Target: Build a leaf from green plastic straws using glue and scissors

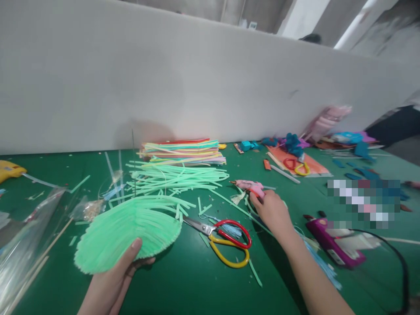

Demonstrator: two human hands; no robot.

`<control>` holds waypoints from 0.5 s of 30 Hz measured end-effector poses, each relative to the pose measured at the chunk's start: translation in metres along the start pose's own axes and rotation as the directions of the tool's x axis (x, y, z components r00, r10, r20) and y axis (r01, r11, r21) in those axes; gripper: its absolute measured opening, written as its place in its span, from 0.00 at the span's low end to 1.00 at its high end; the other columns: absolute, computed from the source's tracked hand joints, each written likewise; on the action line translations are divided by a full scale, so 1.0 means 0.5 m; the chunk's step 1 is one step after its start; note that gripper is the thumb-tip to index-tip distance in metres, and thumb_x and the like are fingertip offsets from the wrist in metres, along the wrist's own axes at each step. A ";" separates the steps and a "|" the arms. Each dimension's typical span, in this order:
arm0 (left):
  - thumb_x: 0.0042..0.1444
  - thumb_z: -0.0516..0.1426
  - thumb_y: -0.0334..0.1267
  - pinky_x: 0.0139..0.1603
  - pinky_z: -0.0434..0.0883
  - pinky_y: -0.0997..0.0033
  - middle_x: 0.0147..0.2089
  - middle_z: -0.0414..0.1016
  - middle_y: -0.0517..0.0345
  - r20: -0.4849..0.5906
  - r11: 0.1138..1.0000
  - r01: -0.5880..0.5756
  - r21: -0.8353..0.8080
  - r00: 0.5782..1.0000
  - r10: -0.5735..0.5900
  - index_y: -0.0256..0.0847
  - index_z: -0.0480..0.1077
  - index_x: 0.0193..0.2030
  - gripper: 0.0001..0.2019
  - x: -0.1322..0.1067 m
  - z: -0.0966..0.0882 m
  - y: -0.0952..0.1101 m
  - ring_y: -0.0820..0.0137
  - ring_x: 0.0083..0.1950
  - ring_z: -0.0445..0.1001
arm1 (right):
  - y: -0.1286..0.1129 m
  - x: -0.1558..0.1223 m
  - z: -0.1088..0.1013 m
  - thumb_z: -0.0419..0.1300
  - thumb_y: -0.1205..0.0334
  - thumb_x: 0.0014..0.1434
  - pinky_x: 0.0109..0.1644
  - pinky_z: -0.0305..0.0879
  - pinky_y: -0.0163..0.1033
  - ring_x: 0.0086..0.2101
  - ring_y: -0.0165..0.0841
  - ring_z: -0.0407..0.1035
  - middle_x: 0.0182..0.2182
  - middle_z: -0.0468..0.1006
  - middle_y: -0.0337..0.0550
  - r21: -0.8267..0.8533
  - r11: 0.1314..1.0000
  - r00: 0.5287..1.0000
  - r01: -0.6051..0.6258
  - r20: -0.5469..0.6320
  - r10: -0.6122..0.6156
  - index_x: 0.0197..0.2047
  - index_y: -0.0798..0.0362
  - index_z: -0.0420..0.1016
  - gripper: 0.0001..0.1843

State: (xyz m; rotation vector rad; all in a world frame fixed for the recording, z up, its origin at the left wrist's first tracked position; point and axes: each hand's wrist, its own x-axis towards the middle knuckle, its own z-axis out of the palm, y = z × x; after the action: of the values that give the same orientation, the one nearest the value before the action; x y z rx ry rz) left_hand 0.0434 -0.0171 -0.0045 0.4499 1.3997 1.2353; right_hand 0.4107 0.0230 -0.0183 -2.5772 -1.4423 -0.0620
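My left hand (120, 273) is closed on the lower edge of a mint-green fan-shaped piece (111, 236) built from pipe cleaners laid side by side. The thumb presses on its face, and the other fingers are mostly behind it. My right hand (271, 214) is wrapped round a pink hot glue gun (250, 187), its nozzle facing left. Between my hands lie scissors (210, 229) with one red and one yellow handle loop; their blade tips reach the fan's right edge. Loose mint-green pipe cleaners (183, 178) are heaped beyond the fan.
A bundle of multicoloured pipe cleaners (180, 153) lies by the white partition (197, 78). A purple device (334, 243) with a black cable sits at right. Farther back are an orange sheet (315, 166) and more scissors (297, 166). A yellow glue gun (11, 170) lies left, near clear plastic wrapping (33, 249).
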 end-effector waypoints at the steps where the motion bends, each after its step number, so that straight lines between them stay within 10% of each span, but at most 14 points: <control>1: 0.49 0.68 0.34 0.34 0.83 0.67 0.51 0.76 0.59 -0.001 1.000 0.006 0.002 1.000 -0.006 0.50 0.72 0.49 0.20 0.001 0.001 0.000 0.65 0.40 0.79 | 0.001 0.000 -0.004 0.54 0.53 0.65 0.34 0.61 0.40 0.34 0.46 0.75 0.33 0.79 0.58 0.036 0.999 1.000 -0.029 -0.008 0.030 0.45 0.63 0.71 0.19; 8: 0.44 0.71 0.43 0.32 0.83 0.64 0.46 0.78 0.59 0.016 0.998 0.015 -0.055 1.000 -0.014 0.49 0.74 0.46 0.21 0.020 -0.008 -0.010 0.65 0.36 0.79 | -0.035 -0.047 -0.041 0.53 0.41 0.59 0.28 0.61 0.36 0.24 0.36 0.69 0.25 0.76 0.41 0.333 0.943 0.995 -0.016 -0.084 0.047 0.44 0.53 0.69 0.23; 15: 0.38 0.72 0.48 0.30 0.79 0.66 0.36 0.83 0.55 0.041 0.995 0.056 -0.077 0.998 -0.053 0.41 0.77 0.37 0.21 0.014 -0.013 -0.020 0.61 0.33 0.80 | -0.128 -0.181 -0.051 0.65 0.51 0.47 0.21 0.59 0.34 0.18 0.30 0.62 0.18 0.69 0.33 0.808 0.588 0.998 0.045 -0.015 -0.057 0.30 0.50 0.65 0.15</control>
State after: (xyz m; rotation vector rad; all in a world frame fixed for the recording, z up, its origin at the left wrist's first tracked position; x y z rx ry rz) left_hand 0.0395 -0.0177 -0.0180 0.3771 1.3176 1.2263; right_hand 0.3100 -0.0252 0.0045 -1.7560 -1.1453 0.5001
